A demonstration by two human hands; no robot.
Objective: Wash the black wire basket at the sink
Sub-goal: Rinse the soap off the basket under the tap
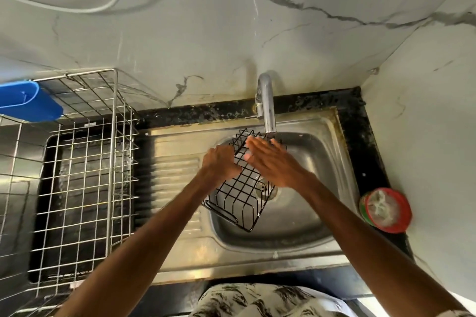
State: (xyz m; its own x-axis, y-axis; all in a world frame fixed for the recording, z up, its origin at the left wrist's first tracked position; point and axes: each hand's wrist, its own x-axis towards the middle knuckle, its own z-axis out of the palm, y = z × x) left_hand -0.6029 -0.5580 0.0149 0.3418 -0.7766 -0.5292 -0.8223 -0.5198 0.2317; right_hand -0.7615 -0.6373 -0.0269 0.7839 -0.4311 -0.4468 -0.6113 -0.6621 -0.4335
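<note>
Black wire basket (pixel 242 193) over the sink (pixel 296 224) bowl, tilted, long axis pointing from me toward the tap (pixel 266 101), my left hand (pixel 221 162) gripping its side, my right hand (pixel 274 163) flat, fingers straight, on its far end.

We are standing in a home kitchen. A steel sink (pixel 311 154) is lying under our grip on the basket (pixel 242 195), and a tap (pixel 266 103) is arching just beyond it. A dish rack (pixel 85 175) is standing well left of it, and a tub (pixel 385 210) is sitting to its right on the black counter (pixel 356 136). Marble-look walls (pixel 206 33) are closing the corner.
</note>
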